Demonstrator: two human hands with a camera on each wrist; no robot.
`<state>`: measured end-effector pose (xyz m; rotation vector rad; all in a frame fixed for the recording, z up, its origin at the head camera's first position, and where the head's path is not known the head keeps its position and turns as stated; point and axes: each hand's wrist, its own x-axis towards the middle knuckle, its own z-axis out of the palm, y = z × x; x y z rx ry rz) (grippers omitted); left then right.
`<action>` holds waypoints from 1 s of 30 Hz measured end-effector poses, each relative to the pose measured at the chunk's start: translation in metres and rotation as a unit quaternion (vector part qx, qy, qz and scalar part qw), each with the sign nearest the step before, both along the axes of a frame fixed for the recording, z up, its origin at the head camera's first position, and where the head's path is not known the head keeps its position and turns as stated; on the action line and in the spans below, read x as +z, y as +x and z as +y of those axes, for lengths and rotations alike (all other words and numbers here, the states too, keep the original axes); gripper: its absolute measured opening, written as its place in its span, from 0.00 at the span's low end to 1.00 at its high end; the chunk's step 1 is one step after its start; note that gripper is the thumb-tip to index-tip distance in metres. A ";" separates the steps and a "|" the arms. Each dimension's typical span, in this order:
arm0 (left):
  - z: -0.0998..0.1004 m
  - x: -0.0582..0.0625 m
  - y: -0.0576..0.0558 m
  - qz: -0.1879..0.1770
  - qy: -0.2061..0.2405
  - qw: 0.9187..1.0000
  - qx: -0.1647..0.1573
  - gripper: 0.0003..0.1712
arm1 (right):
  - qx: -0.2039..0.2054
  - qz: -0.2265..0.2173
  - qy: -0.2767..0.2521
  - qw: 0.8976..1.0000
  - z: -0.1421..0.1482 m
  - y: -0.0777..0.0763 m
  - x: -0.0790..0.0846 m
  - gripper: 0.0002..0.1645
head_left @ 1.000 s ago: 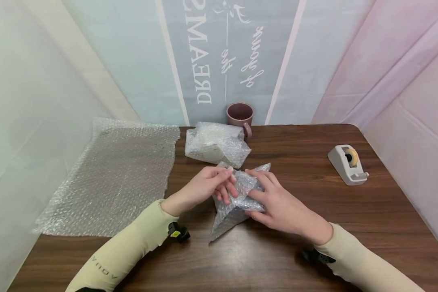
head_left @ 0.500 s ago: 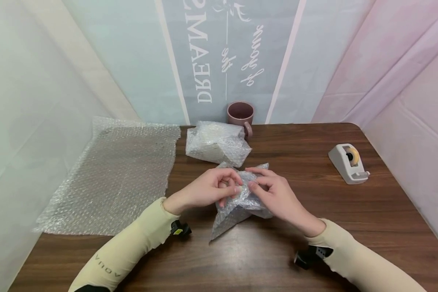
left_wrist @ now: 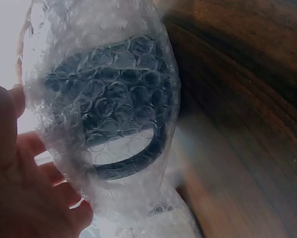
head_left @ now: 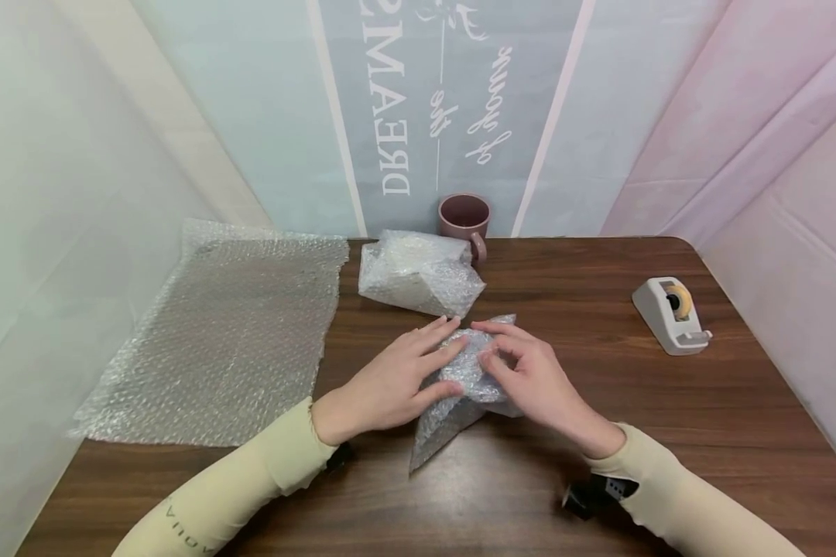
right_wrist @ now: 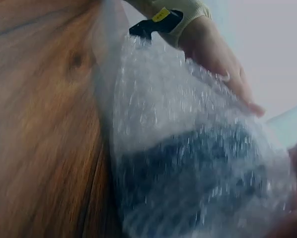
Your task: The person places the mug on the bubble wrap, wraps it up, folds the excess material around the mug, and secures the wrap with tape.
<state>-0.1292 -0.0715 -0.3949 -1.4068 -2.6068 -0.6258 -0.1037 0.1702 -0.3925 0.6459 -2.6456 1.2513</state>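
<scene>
A bubble-wrapped bundle (head_left: 471,377) sits on a wooden table (head_left: 432,514) between a person's two hands: the left hand (head_left: 390,381) rests at the bundle's nine o'clock, fingers spread over the wrap; the right hand (head_left: 538,379) touches from three o'clock, fingers bent, whether pinching cannot be told. Another wrapped parcel (head_left: 418,272) lies at eleven o'clock.

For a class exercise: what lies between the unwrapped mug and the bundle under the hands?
In the head view, another wrapped packet lies between the mug and that bundle.
</scene>
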 end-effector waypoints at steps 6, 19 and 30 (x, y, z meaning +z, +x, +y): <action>-0.003 -0.001 -0.006 -0.048 -0.033 0.997 -0.049 0.38 | 0.195 -0.069 -0.028 0.978 0.030 -0.005 0.000 0.36; 0.004 -0.005 -0.008 -0.032 -0.026 0.995 -0.087 0.40 | 0.170 -0.004 0.104 0.980 0.023 0.006 0.001 0.29; 0.008 -0.004 -0.014 -0.013 -0.032 0.995 -0.094 0.36 | 0.124 -0.065 -0.054 0.989 0.024 0.008 -0.007 0.48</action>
